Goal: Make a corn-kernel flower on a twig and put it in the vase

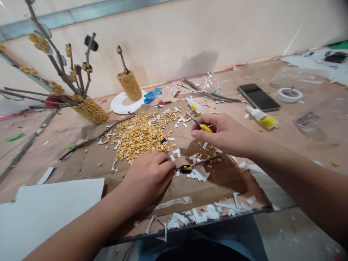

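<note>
My left hand point(148, 177) is closed, pinching the end of a thin twig point(202, 162) that carries a small dark disc with corn kernels stuck on it point(185, 168). My right hand point(221, 133) is closed round a small glue tube with a yellow label point(202, 126), its nozzle pointing left and up, held above the twig. A heap of loose corn kernels point(140, 134) lies just beyond my left hand on brown cardboard point(190, 186). White paper scraps point(199, 174) lie under the twig.
Two corn-covered cylinders, one holding decorated branches point(91, 110) and one on a white plate point(129, 85), stand at the back left. More glue tubes point(262, 117), a phone point(258, 97), a tape roll point(289, 95), loose sticks point(212, 95) and a white sheet point(49, 206) surround the work.
</note>
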`<state>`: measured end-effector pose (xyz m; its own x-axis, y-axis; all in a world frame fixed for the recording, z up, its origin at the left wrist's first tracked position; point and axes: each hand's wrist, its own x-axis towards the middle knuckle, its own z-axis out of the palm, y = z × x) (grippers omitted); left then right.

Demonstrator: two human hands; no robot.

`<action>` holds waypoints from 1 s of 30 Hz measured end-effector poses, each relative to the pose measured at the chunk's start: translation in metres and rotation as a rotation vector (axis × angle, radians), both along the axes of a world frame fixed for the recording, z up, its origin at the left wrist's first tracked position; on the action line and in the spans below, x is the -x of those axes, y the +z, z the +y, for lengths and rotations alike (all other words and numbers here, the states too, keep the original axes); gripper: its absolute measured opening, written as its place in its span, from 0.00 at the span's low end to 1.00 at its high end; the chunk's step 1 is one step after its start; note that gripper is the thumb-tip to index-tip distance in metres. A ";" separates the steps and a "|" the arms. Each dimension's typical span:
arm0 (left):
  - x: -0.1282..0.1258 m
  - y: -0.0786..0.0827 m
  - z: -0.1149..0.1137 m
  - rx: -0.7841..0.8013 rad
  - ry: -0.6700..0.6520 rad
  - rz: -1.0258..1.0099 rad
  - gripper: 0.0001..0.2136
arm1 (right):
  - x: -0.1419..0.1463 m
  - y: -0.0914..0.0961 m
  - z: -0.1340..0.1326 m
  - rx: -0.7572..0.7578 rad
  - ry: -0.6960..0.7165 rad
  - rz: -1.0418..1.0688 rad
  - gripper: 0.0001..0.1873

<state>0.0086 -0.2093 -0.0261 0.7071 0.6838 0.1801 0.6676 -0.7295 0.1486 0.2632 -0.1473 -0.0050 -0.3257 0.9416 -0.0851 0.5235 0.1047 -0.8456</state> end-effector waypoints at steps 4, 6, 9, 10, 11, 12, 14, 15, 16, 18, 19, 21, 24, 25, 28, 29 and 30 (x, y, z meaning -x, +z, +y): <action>0.001 -0.001 0.001 0.018 0.002 -0.011 0.11 | 0.000 -0.001 0.001 0.008 0.004 -0.013 0.15; 0.001 0.000 0.000 0.032 0.006 -0.017 0.10 | -0.001 0.000 0.001 0.011 -0.011 -0.006 0.15; 0.000 0.004 -0.002 0.066 0.019 -0.008 0.09 | -0.002 0.001 0.002 -0.012 -0.022 0.001 0.15; -0.001 0.006 -0.002 0.080 0.028 -0.004 0.09 | -0.002 0.001 0.002 -0.024 -0.021 0.003 0.14; -0.002 0.008 -0.003 0.094 0.038 -0.002 0.09 | -0.002 0.000 0.002 -0.032 -0.017 0.005 0.14; -0.004 0.009 -0.004 0.107 0.045 -0.004 0.08 | -0.002 -0.001 0.002 -0.037 -0.012 0.005 0.15; -0.007 0.010 -0.005 0.123 0.048 -0.013 0.09 | -0.001 -0.004 0.002 -0.038 -0.007 0.000 0.16; -0.010 0.010 -0.005 0.128 0.046 -0.011 0.11 | 0.000 -0.005 0.002 -0.035 -0.004 -0.001 0.17; -0.012 0.009 -0.004 0.129 0.043 -0.005 0.13 | 0.000 -0.006 0.002 -0.034 -0.002 -0.003 0.17; -0.017 0.005 -0.003 0.121 0.044 0.022 0.14 | 0.002 -0.007 0.002 -0.039 0.005 -0.011 0.17; -0.019 0.003 -0.003 0.110 0.043 0.034 0.13 | 0.003 -0.007 0.002 -0.049 0.009 -0.019 0.16; -0.022 -0.001 -0.002 0.083 0.038 0.042 0.11 | 0.005 -0.005 0.002 -0.072 0.011 -0.042 0.16; -0.023 -0.005 -0.001 0.056 0.037 0.036 0.11 | 0.005 -0.003 0.002 -0.084 0.005 -0.067 0.16; -0.023 -0.005 -0.002 0.057 0.042 0.031 0.11 | 0.005 -0.003 0.002 -0.083 0.006 -0.073 0.16; -0.023 -0.004 -0.003 0.087 0.057 -0.004 0.11 | 0.005 -0.003 0.002 -0.090 0.012 -0.083 0.16; -0.023 -0.003 -0.004 0.101 0.063 -0.024 0.10 | 0.005 -0.003 0.002 -0.093 0.013 -0.083 0.16; -0.023 -0.003 -0.004 0.115 0.068 -0.048 0.10 | 0.005 -0.004 0.002 -0.095 0.013 -0.083 0.16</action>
<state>0.0319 -0.2136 -0.0292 0.6506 0.7482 0.1304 0.7054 -0.6589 0.2612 0.2583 -0.1457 -0.0087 -0.3335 0.9425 -0.0224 0.5894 0.1899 -0.7852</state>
